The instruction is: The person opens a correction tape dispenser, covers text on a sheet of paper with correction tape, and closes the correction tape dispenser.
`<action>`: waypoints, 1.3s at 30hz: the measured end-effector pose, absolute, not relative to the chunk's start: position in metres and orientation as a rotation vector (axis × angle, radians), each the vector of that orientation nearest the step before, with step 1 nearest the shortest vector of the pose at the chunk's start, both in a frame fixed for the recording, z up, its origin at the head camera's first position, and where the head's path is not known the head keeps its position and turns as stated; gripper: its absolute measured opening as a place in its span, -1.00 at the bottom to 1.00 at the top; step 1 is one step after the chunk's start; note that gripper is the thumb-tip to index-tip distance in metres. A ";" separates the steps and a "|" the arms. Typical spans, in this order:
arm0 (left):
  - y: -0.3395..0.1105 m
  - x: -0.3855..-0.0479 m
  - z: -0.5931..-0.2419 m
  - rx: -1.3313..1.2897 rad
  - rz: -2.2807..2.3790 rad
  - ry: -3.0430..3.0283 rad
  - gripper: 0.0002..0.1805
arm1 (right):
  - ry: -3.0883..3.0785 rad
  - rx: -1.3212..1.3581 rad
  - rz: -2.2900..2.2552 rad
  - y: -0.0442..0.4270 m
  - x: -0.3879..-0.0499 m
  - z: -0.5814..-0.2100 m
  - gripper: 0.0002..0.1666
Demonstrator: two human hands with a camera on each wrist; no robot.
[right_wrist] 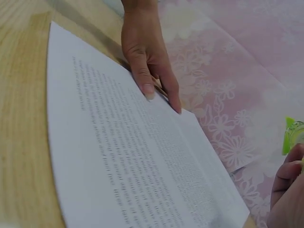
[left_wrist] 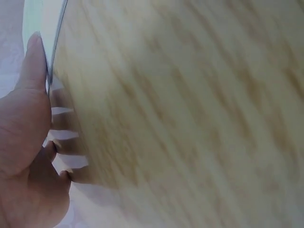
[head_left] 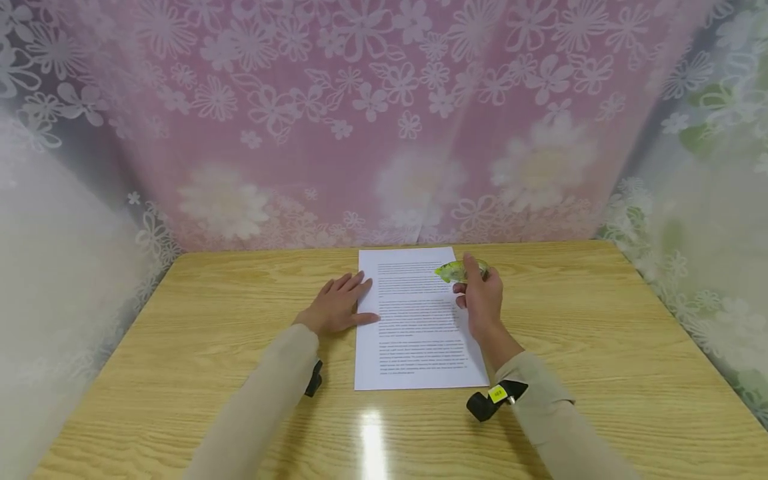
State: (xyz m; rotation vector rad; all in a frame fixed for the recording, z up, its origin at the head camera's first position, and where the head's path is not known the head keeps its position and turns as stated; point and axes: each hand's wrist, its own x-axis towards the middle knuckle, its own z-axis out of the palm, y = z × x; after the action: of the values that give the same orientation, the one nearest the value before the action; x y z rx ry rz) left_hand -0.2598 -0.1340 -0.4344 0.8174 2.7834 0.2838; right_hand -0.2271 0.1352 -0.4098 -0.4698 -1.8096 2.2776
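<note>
A white sheet of printed text (head_left: 414, 333) lies on the wooden table, also seen in the right wrist view (right_wrist: 128, 142). The left hand (head_left: 341, 305) rests on its left edge, thumb and fingers spread; the left wrist view shows this hand (left_wrist: 28, 133) at the paper's edge. Above the sheet's upper right part, the right hand (head_left: 483, 297) grips a small yellow-green, partly clear object (head_left: 453, 271), its tip pointing left. At the right border of the right wrist view are part of the right hand (right_wrist: 289, 190) and the object's green end (right_wrist: 288, 137).
The wooden table (head_left: 600, 333) extends on both sides of the sheet. Behind it hangs a pink flowered curtain (head_left: 360, 133), with pale flowered curtains at the left and right. A black device with a yellow label (head_left: 498, 393) is strapped at the right wrist.
</note>
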 end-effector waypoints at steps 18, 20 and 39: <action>-0.135 -0.260 -0.443 0.769 0.169 2.815 -0.09 | -1.815 -0.386 2.256 0.103 -0.270 -0.420 -0.52; -0.134 -0.259 -0.440 0.765 0.161 2.819 -0.09 | -1.839 -0.368 2.242 0.097 -0.275 -0.425 -0.49; -0.131 -0.267 -0.444 0.697 0.092 2.818 -0.08 | -2.411 -0.207 1.701 0.052 -0.301 -0.456 -0.27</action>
State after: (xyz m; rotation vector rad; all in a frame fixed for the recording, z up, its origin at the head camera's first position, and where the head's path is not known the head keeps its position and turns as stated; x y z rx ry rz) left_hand -0.2668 -0.1306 -0.4443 0.6968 2.8179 0.0924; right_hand -0.3005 0.0521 -0.4563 -0.2065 -2.4105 1.7009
